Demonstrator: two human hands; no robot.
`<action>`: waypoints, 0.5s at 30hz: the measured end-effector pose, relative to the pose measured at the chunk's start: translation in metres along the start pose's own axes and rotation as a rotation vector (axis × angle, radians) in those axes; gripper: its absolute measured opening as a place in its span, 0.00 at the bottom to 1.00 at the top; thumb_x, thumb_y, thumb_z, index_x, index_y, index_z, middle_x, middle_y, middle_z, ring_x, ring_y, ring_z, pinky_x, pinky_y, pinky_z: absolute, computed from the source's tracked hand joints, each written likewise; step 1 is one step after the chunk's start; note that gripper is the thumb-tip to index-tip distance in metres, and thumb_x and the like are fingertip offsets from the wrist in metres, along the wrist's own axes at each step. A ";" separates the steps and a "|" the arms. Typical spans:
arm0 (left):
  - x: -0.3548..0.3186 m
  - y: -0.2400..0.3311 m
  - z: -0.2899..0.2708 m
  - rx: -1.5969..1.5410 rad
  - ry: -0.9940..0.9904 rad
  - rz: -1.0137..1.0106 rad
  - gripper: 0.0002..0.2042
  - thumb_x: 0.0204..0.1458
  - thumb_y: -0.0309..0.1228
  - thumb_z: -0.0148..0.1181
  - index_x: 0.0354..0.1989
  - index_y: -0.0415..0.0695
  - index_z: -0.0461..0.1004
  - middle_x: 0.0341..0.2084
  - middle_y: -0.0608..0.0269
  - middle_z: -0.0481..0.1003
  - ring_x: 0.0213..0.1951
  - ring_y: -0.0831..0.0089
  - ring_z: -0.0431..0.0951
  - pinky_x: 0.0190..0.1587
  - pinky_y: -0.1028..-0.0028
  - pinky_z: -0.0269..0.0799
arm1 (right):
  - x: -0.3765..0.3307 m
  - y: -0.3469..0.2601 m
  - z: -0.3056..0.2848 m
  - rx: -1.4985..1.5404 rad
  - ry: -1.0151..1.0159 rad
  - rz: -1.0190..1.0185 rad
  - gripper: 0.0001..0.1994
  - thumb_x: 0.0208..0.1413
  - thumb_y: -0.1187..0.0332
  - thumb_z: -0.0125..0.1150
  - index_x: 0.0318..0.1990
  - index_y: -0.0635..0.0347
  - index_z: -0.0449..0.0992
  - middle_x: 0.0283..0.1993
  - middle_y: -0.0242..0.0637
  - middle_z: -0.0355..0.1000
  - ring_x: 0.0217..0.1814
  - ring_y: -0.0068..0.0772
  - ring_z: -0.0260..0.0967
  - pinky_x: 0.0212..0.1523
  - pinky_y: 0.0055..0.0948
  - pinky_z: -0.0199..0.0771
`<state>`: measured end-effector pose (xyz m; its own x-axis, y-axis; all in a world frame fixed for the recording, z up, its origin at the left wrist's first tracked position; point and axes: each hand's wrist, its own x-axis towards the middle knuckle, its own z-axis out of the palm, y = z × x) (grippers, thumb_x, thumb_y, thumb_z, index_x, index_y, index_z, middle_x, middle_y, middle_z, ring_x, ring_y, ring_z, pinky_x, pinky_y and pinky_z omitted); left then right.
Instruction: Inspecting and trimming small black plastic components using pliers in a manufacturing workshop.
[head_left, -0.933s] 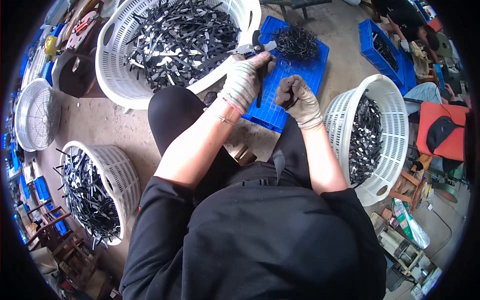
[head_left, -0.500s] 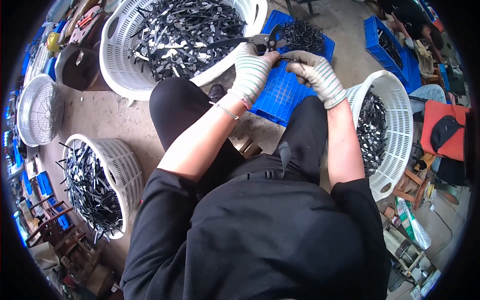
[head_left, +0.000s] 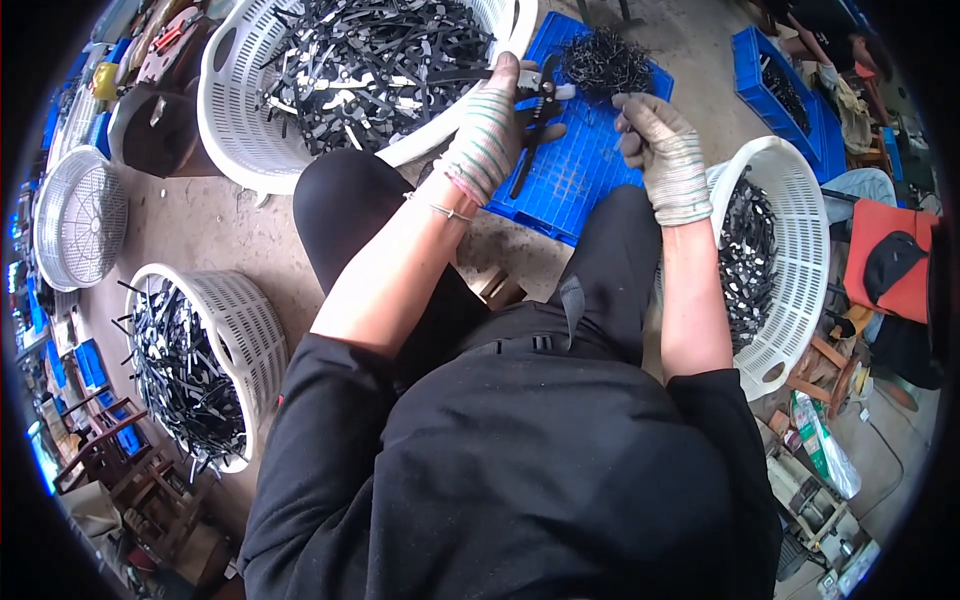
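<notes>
My left hand [head_left: 485, 140], in a striped knit glove, is closed round a hand tool like pliers or shears [head_left: 547, 95], with dark arms and a silvery part at its head. One dark arm points left over the basket rim; another hangs down below the palm. To the right, apart from the tool, my gloved right hand [head_left: 662, 145] has its fingers curled together. Anything between those fingertips is hidden or too small to name. Just beyond it lies a tangled heap of thin dark wiry pieces [head_left: 605, 65] on an upturned-looking blue plastic crate [head_left: 560, 190].
A big white basket [head_left: 225, 130] of black and silvery tool parts stands ahead left. Similar white baskets stand at my left [head_left: 250, 330] and right [head_left: 795, 240]. Blue crates [head_left: 750, 70] and another person's arm [head_left: 800, 50] are far right, beyond a red seat [head_left: 885, 255].
My right hand has drawn away from the tool to the right, near the wiry heap. My left hand has turned the tool, so one arm now hangs downward.
</notes>
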<state>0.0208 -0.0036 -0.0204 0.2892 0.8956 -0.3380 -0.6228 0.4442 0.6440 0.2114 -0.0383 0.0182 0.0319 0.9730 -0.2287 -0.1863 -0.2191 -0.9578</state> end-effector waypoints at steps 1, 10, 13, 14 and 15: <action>-0.002 -0.003 0.002 -0.078 -0.010 -0.019 0.20 0.60 0.50 0.41 0.45 0.45 0.66 0.37 0.58 0.70 0.38 0.62 0.73 0.37 0.59 0.74 | -0.003 0.001 0.012 0.004 0.037 -0.043 0.11 0.55 0.64 0.61 0.40 0.63 0.76 0.28 0.31 0.70 0.20 0.15 0.62 0.18 0.13 0.57; -0.004 -0.013 0.002 -0.107 0.104 -0.019 0.20 0.60 0.48 0.43 0.41 0.42 0.68 0.33 0.52 0.72 0.34 0.56 0.74 0.36 0.57 0.73 | -0.006 0.024 0.055 0.009 0.186 -0.120 0.10 0.54 0.66 0.62 0.34 0.65 0.74 0.25 0.34 0.70 0.19 0.24 0.71 0.19 0.18 0.72; -0.007 -0.012 0.004 -0.133 0.150 -0.037 0.20 0.60 0.48 0.43 0.40 0.42 0.67 0.34 0.51 0.72 0.35 0.54 0.74 0.37 0.56 0.73 | -0.004 0.029 0.055 0.018 0.195 -0.123 0.10 0.54 0.66 0.62 0.34 0.65 0.74 0.25 0.34 0.70 0.19 0.24 0.71 0.19 0.19 0.72; -0.006 -0.012 0.004 -0.134 0.149 -0.040 0.20 0.60 0.48 0.43 0.40 0.42 0.67 0.34 0.51 0.72 0.35 0.54 0.74 0.37 0.56 0.73 | -0.003 0.032 0.054 0.030 0.199 -0.127 0.10 0.54 0.66 0.62 0.34 0.65 0.74 0.25 0.34 0.71 0.19 0.24 0.71 0.19 0.19 0.72; -0.005 -0.012 0.002 -0.191 0.152 -0.084 0.19 0.60 0.48 0.42 0.40 0.41 0.65 0.35 0.49 0.72 0.34 0.53 0.74 0.37 0.55 0.73 | -0.003 0.033 0.054 0.029 0.196 -0.126 0.10 0.54 0.66 0.62 0.34 0.65 0.74 0.25 0.34 0.71 0.19 0.24 0.71 0.19 0.19 0.72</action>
<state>0.0286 -0.0134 -0.0250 0.2418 0.8356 -0.4932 -0.7314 0.4910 0.4732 0.1522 -0.0444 -0.0033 0.2461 0.9591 -0.1397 -0.1972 -0.0916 -0.9761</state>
